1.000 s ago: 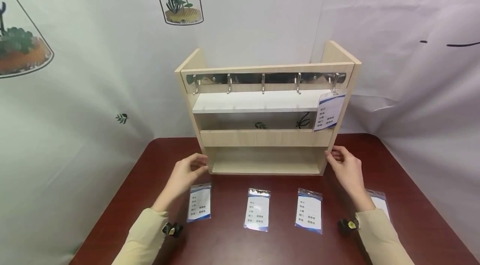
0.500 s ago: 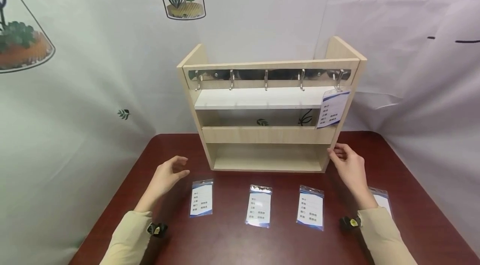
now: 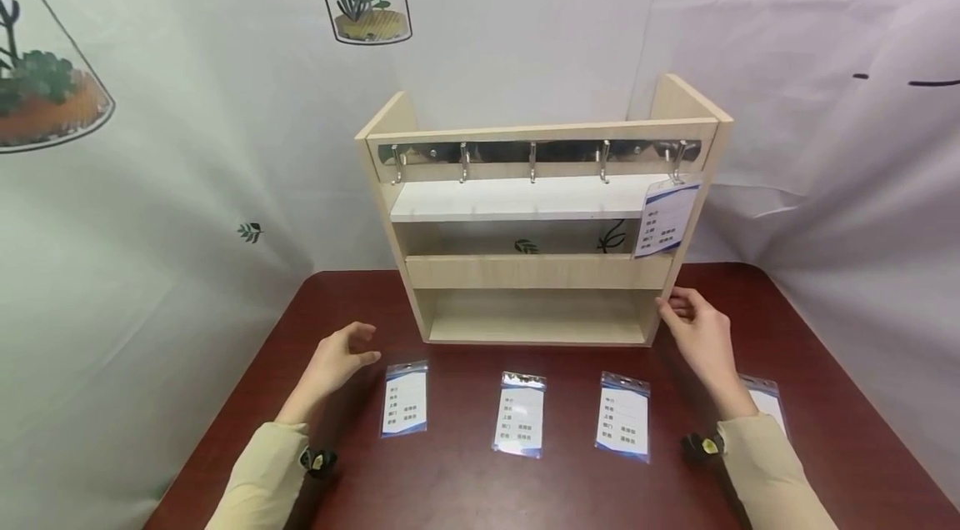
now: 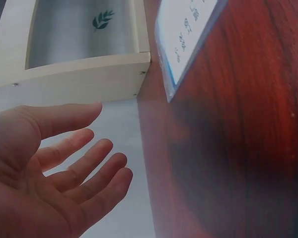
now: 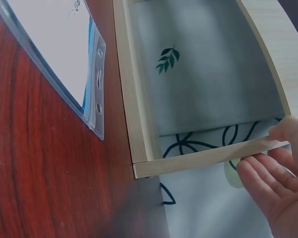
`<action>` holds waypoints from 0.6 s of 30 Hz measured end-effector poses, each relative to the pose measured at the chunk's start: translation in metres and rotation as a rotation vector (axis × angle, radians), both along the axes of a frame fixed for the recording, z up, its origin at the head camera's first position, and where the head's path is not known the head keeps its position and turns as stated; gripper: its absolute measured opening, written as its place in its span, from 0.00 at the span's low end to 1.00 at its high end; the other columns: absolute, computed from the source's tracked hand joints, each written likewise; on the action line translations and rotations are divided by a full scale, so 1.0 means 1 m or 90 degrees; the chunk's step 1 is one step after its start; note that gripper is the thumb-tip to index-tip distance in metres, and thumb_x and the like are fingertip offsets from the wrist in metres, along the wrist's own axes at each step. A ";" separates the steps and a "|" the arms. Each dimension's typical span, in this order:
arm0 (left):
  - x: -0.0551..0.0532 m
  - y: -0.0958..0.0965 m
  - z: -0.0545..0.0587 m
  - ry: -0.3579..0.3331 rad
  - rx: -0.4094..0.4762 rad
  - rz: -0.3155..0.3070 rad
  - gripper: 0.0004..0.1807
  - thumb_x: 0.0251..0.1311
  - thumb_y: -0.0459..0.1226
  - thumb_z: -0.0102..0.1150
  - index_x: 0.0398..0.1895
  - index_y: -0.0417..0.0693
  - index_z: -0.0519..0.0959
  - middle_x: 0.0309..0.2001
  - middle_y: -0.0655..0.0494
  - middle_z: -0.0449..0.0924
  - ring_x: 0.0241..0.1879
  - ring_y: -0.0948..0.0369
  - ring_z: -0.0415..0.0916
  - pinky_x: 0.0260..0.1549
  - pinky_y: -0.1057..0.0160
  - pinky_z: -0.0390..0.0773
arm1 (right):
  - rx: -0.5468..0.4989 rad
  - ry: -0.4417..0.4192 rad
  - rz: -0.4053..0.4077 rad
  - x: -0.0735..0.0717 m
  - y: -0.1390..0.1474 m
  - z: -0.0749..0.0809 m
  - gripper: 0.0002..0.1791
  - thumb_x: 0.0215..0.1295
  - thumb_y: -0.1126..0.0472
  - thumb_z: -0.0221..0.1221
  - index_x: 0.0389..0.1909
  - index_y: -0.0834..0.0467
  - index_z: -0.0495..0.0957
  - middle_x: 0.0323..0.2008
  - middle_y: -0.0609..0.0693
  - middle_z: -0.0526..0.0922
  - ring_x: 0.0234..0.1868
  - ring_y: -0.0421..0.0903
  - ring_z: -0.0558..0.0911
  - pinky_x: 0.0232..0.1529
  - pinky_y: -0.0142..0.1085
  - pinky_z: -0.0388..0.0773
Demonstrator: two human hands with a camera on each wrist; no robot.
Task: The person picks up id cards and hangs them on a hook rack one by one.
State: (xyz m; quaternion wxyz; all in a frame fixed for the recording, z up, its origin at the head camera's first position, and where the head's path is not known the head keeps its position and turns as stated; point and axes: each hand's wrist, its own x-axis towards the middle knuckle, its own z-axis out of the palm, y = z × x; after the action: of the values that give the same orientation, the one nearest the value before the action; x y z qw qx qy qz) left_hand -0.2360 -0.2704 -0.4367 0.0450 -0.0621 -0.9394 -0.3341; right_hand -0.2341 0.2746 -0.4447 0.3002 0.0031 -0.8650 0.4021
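A pale wooden shelf rack [image 3: 540, 273] stands on the table, with a metal strip of several hooks [image 3: 532, 162] across its top. From the rightmost hook hangs a clear-sleeved name badge [image 3: 666, 217], slightly tilted. My right hand [image 3: 701, 338] holds the rack's right side panel [image 5: 213, 154], thumb at its front edge and fingers against its outer face. Apart from the rack's left side is my left hand [image 3: 332, 365], fingers loosely spread and nothing in them. The left badge [image 3: 405, 399] lies just right of that hand.
Other badges lie flat before the rack: a middle one [image 3: 519, 415], one right of it [image 3: 623, 417], and one at far right [image 3: 765, 403] partly behind my right forearm. The dark red table [image 3: 465, 488] meets a printed white curtain [image 3: 187, 180].
My left hand has drawn away leftward from the rack's left side, then stayed nearly still. My right hand stays at the right panel. The view has shifted slightly.
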 end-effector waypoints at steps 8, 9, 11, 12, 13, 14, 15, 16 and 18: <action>-0.004 0.001 -0.009 -0.016 -0.005 0.002 0.23 0.58 0.33 0.69 0.57 0.36 0.78 0.51 0.39 0.81 0.49 0.43 0.79 0.45 0.44 0.78 | 0.003 -0.006 -0.012 0.000 0.002 -0.002 0.16 0.70 0.59 0.63 0.50 0.67 0.80 0.39 0.63 0.86 0.33 0.20 0.72 0.33 0.13 0.69; -0.005 0.001 -0.010 -0.019 -0.006 0.002 0.23 0.58 0.32 0.69 0.57 0.36 0.78 0.51 0.39 0.82 0.49 0.44 0.79 0.45 0.45 0.78 | 0.004 -0.005 -0.011 0.000 0.002 -0.002 0.16 0.70 0.59 0.63 0.50 0.67 0.80 0.39 0.63 0.86 0.33 0.20 0.72 0.33 0.13 0.69; -0.006 0.001 -0.013 -0.030 -0.004 0.003 0.24 0.57 0.32 0.70 0.57 0.35 0.78 0.50 0.39 0.82 0.48 0.45 0.80 0.44 0.46 0.78 | 0.007 -0.001 -0.007 0.001 0.002 -0.002 0.16 0.69 0.60 0.63 0.49 0.68 0.80 0.39 0.63 0.86 0.33 0.20 0.71 0.33 0.13 0.69; -0.006 0.001 -0.013 -0.038 -0.004 0.003 0.24 0.56 0.32 0.70 0.57 0.35 0.78 0.50 0.39 0.82 0.47 0.46 0.79 0.43 0.46 0.79 | 0.007 0.003 -0.005 0.001 0.002 -0.002 0.15 0.69 0.60 0.63 0.49 0.68 0.80 0.39 0.63 0.86 0.33 0.19 0.71 0.33 0.13 0.69; -0.006 0.001 -0.014 -0.042 -0.006 0.002 0.24 0.56 0.32 0.70 0.57 0.35 0.78 0.49 0.40 0.82 0.47 0.46 0.79 0.43 0.46 0.79 | 0.008 0.005 -0.003 0.001 0.002 -0.003 0.15 0.69 0.61 0.64 0.49 0.68 0.80 0.39 0.63 0.86 0.33 0.19 0.71 0.33 0.13 0.69; -0.007 0.001 -0.015 -0.046 -0.009 0.001 0.25 0.55 0.32 0.71 0.56 0.35 0.78 0.49 0.40 0.82 0.47 0.46 0.79 0.43 0.46 0.79 | 0.009 0.006 -0.002 0.001 0.002 -0.003 0.15 0.69 0.61 0.64 0.49 0.68 0.80 0.39 0.63 0.86 0.33 0.19 0.71 0.33 0.13 0.69; -0.007 0.000 -0.015 -0.049 -0.013 -0.003 0.25 0.55 0.33 0.71 0.56 0.35 0.78 0.48 0.40 0.82 0.47 0.46 0.79 0.43 0.46 0.79 | 0.010 0.007 -0.001 0.002 0.002 -0.004 0.15 0.68 0.61 0.64 0.49 0.68 0.80 0.39 0.63 0.86 0.33 0.19 0.71 0.33 0.13 0.69; -0.008 0.000 -0.016 -0.053 -0.015 -0.007 0.25 0.55 0.33 0.71 0.56 0.34 0.78 0.48 0.40 0.82 0.47 0.46 0.79 0.43 0.46 0.79 | 0.010 0.007 0.000 0.001 0.002 -0.004 0.15 0.68 0.61 0.64 0.48 0.68 0.80 0.39 0.63 0.86 0.33 0.19 0.71 0.33 0.13 0.70; -0.010 0.000 -0.018 -0.057 -0.023 -0.012 0.25 0.53 0.33 0.72 0.56 0.35 0.78 0.47 0.41 0.82 0.46 0.47 0.79 0.43 0.46 0.78 | 0.011 0.009 0.000 0.000 0.001 -0.005 0.14 0.68 0.61 0.64 0.48 0.68 0.80 0.38 0.62 0.86 0.33 0.20 0.72 0.33 0.13 0.70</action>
State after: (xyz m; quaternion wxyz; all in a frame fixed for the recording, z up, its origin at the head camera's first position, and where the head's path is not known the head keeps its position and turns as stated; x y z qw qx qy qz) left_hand -0.2455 -0.2704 -0.4542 -0.0012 -0.0563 -0.9458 -0.3200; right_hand -0.2343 0.2757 -0.4494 0.3060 0.0088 -0.8664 0.3945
